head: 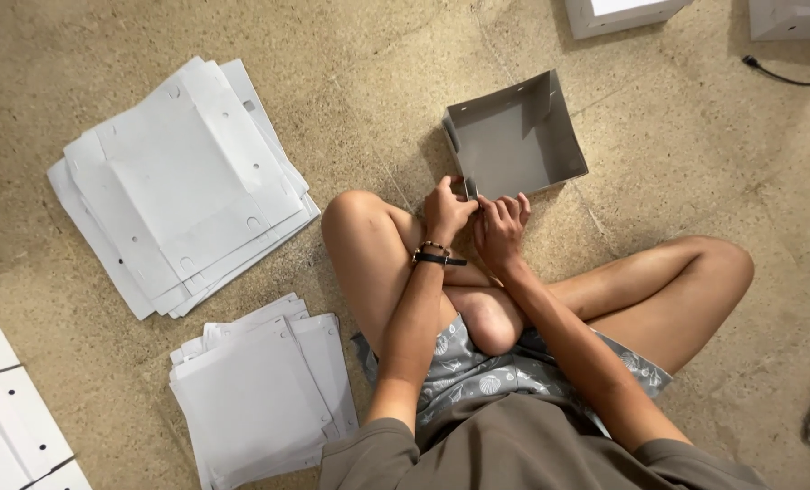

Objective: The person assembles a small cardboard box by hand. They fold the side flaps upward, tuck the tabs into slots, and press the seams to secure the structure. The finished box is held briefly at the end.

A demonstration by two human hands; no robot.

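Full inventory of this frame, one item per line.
Folded grey cardboard box: 1, grey, floor ahead of the knees, open top.
Large stack of flat white cardboard sheets: 1, white, floor upper left.
Smaller stack of flat white sheets: 1, white, lower left.
White panels: a few, white, far left edge.
White boxes: 2, top edge.
Black cable: 1, top right.
Black wristband: 1, left wrist.
Left hand: on the box's near edge.
Right hand: beside it, at the same edge.

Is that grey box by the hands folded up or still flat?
Folded up. The grey box has raised walls around an open, empty inside, unlike the flat white sheets stacked nearby. Both hands touch its near edge.
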